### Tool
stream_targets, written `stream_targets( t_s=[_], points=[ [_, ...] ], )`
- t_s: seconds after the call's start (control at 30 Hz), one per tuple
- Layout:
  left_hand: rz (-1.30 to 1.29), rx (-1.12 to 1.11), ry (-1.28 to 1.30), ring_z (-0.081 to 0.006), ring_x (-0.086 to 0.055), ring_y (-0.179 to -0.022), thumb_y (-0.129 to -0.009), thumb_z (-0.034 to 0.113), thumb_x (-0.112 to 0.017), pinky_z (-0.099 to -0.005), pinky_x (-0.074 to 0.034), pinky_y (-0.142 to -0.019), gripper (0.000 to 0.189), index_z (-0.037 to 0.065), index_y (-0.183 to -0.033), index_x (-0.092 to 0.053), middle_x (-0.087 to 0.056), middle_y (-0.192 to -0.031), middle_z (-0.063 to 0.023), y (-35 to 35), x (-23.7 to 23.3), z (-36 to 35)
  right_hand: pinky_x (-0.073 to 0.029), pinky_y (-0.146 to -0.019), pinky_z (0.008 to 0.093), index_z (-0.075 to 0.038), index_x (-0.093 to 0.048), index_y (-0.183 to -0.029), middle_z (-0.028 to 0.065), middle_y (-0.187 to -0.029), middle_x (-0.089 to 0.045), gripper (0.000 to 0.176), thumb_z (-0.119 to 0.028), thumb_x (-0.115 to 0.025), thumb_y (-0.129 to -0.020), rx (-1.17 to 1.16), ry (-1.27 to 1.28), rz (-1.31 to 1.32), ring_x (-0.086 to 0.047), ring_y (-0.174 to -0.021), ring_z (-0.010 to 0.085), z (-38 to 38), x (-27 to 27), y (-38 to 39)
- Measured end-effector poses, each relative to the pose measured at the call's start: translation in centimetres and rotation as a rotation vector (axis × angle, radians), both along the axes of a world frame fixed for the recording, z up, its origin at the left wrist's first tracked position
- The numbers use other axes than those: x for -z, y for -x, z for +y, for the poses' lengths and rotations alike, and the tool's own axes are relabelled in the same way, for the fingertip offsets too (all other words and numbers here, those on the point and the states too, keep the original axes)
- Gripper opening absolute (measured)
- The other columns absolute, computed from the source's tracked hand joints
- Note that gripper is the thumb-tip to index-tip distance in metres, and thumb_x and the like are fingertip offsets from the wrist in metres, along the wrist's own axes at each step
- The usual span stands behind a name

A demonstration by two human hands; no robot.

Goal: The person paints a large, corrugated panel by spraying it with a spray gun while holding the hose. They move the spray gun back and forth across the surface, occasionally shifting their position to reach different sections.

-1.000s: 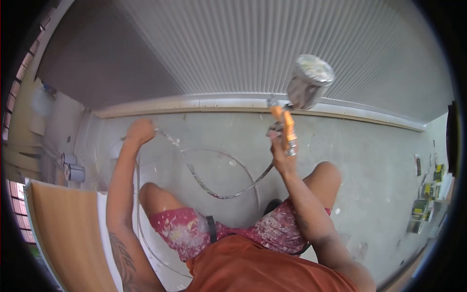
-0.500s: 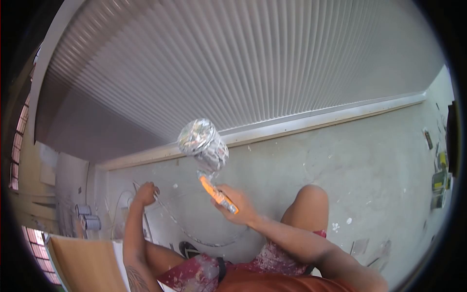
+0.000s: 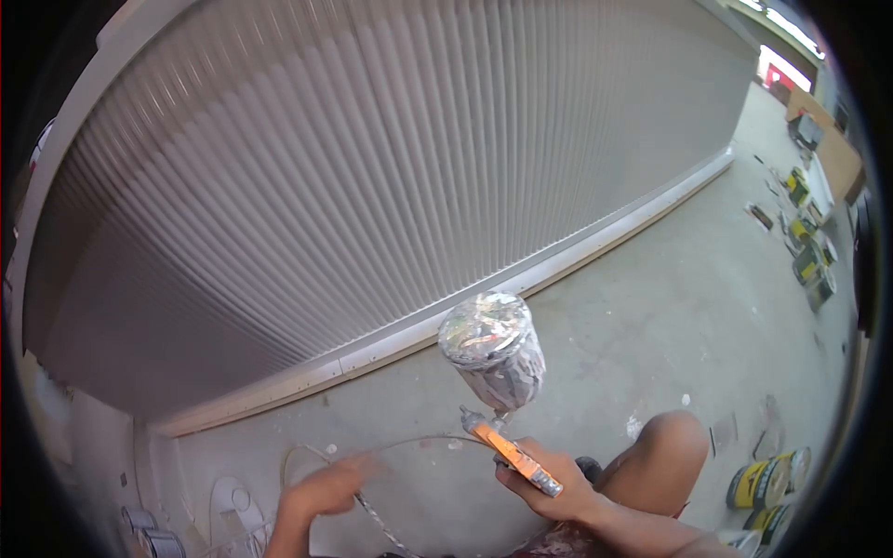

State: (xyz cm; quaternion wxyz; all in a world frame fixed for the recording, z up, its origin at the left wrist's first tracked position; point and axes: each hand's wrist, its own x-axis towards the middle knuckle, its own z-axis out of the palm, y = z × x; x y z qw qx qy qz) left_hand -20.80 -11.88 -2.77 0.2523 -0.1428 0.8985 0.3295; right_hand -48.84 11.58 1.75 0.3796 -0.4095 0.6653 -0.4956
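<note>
My right hand (image 3: 551, 479) is wrapped round the orange handle of a spray gun (image 3: 516, 456). A paint-spattered cup (image 3: 493, 349) sits on top of the gun, tilted a little, in front of the ribbed panel's lower edge. My left hand (image 3: 330, 485), blurred at the fingers, is closed on a thin air hose (image 3: 377, 521) at the lower left. The hose comes out below the hand, and a loop of it shows above.
A large grey ribbed panel (image 3: 391, 177) with a pale bottom rail (image 3: 372, 353) fills the upper view. Several yellow-and-dark paint cans (image 3: 758, 484) stand on the concrete floor (image 3: 633, 307) at right. More cans (image 3: 158, 542) stand at lower left.
My view has turned to the right, bringing more cans into sight. The spray gun now appears lower and further right. My left hand has moved right and come nearer the gun.
</note>
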Motion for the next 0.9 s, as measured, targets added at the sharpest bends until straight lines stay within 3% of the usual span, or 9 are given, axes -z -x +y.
stream_targets(
  t_s=[0.03, 0.07, 0.13, 0.27, 0.33, 0.43, 0.6, 0.73, 0.9],
  points=[
    [0.076, 0.018, -0.023, -0.0401, -0.047, -0.136, -0.071, -0.010, -0.057, -0.0452, -0.041, -0.114, 0.072, 0.010, -0.139, -0.051, -0.047, -0.147, -0.0213, 1.1, -0.8, 1.3, -0.053, -0.082, 0.0393, -0.007, -0.060, -0.124, 0.0142, -0.108, -0.066, 0.033, -0.024, -0.067, -0.097, -0.069, -0.075, 0.027, -0.067, -0.091, 0.0334, 0.6, 0.9, -0.1],
    [0.085, 0.036, -0.028, -0.0401, -0.047, -0.136, -0.071, -0.010, -0.057, -0.0452, -0.041, -0.114, 0.072, 0.010, -0.139, -0.051, -0.047, -0.147, -0.0213, 1.8, -0.6, 2.7, -0.053, -0.082, 0.0393, -0.007, -0.060, -0.124, 0.0142, -0.108, -0.066, 0.033, -0.024, -0.067, -0.097, -0.050, -0.080, 0.036, -0.067, -0.091, 0.0334, 0.5, 1.5, -0.4],
    [0.272, -0.221, -0.157, -0.0380, -0.060, -0.119, -0.086, 0.000, -0.056, -0.0455, -0.050, -0.101, 0.039, 0.006, -0.124, -0.058, -0.058, -0.134, -0.0221, 5.5, 0.3, 5.5, -0.050, -0.081, 0.0358, -0.006, -0.062, -0.113, 0.0104, -0.097, -0.064, 0.024, -0.026, -0.065, -0.099, -0.129, -0.106, 0.069, -0.065, -0.088, 0.0271, 0.6, 2.9, 1.9],
    [0.361, -0.564, -0.273, -0.0345, -0.061, -0.119, -0.095, 0.005, -0.051, -0.0444, -0.055, -0.097, 0.039, 0.006, -0.134, -0.052, -0.053, -0.138, -0.0202, 6.5, 2.9, 9.9, -0.050, -0.083, 0.0357, -0.006, -0.061, -0.115, 0.0094, -0.103, -0.063, 0.026, -0.028, -0.063, -0.101, -0.155, -0.084, -0.072, -0.064, -0.092, 0.0263, 0.5, 4.0, 1.5],
    [0.381, -0.932, -0.677, -0.0255, -0.065, -0.117, -0.107, 0.037, -0.041, -0.0369, -0.052, -0.092, 0.048, 0.005, -0.143, -0.047, -0.059, -0.136, -0.0122, 5.4, 4.3, 10.2, -0.049, -0.085, 0.0357, -0.006, -0.060, -0.116, 0.0090, -0.107, -0.062, 0.027, -0.028, -0.062, -0.101, -0.296, -0.078, -0.040, -0.062, -0.095, 0.0255, -0.4, 5.4, -0.3],
    [0.487, -1.223, -1.011, -0.0320, -0.064, -0.116, -0.107, 0.023, -0.042, -0.0440, -0.057, -0.090, 0.034, 0.000, -0.131, -0.051, -0.056, -0.134, -0.0199, 5.6, 2.1, 10.1, -0.048, -0.087, 0.0378, -0.005, -0.059, -0.119, 0.0109, -0.109, -0.062, 0.030, -0.029, -0.059, -0.102, -0.367, 0.038, -0.043, -0.061, -0.096, 0.0279, -1.6, 6.8, -2.6],
    [0.693, -1.213, -1.066, -0.0310, -0.068, -0.104, -0.108, 0.037, -0.040, -0.0449, -0.057, -0.083, 0.045, -0.004, -0.122, -0.052, -0.064, -0.118, -0.0196, 5.6, 3.1, 9.3, -0.049, -0.090, 0.0401, -0.006, -0.056, -0.127, 0.0152, -0.110, -0.064, 0.038, -0.035, -0.058, -0.103, -0.429, 0.091, -0.129, -0.063, -0.103, 0.0351, -2.9, 6.9, -3.2],
    [0.871, -1.178, -0.944, -0.0288, -0.069, -0.090, -0.107, 0.041, -0.042, -0.0426, -0.056, -0.079, 0.046, -0.003, -0.109, -0.055, -0.069, -0.097, -0.0184, 5.1, 3.6, 9.2, -0.049, -0.090, 0.0393, -0.006, -0.057, -0.126, 0.0145, -0.109, -0.064, 0.038, -0.036, -0.058, -0.103, -0.484, 0.069, -0.146, -0.063, -0.103, 0.0322, -3.1, 5.7, -2.9],
    [0.907, -1.193, -0.988, -0.0233, -0.062, -0.071, -0.105, 0.038, -0.048, -0.0369, -0.053, -0.071, 0.043, -0.002, -0.096, -0.059, -0.066, -0.085, -0.0155, 5.1, 2.2, 9.1, -0.046, -0.079, 0.0420, -0.005, -0.059, -0.110, 0.0138, -0.098, -0.060, 0.025, -0.028, -0.061, -0.101, -0.534, 0.213, -0.094, -0.059, -0.088, 0.0343, -3.1, 5.3, -2.9]
  ],
)
